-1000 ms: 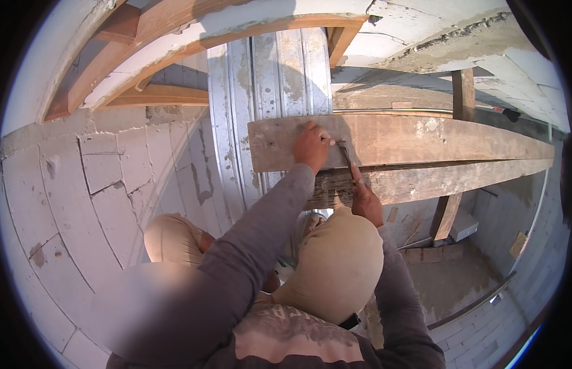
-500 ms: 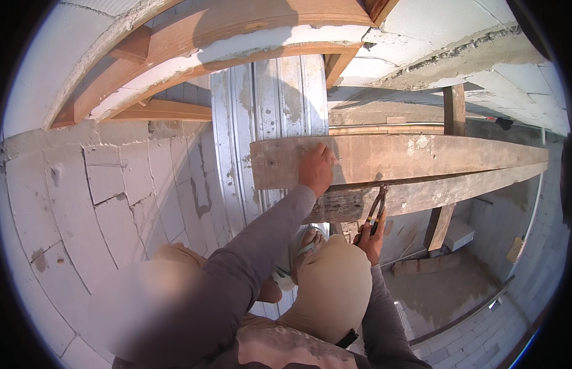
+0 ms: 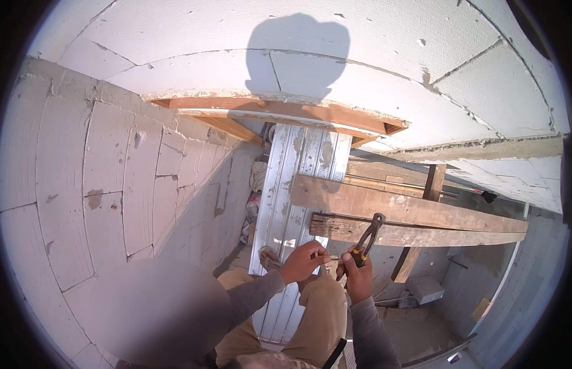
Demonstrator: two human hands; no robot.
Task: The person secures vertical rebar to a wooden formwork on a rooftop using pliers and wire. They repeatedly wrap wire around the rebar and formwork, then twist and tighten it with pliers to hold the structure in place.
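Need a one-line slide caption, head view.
Right hand holding pliers, left hand close beside it, near two wooden boards and a ribbed metal plank.

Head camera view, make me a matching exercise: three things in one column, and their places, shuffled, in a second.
Things:
1. Dark metal pincers with yellow-marked handles
2. Rounded dark shadow
3. Upper weathered brown wooden plank

Places:
A. Left end over the ribbed silver metal sheet
B. In the right hand
C. Mostly on the white block wall

Pairs: 1-B, 2-C, 3-A
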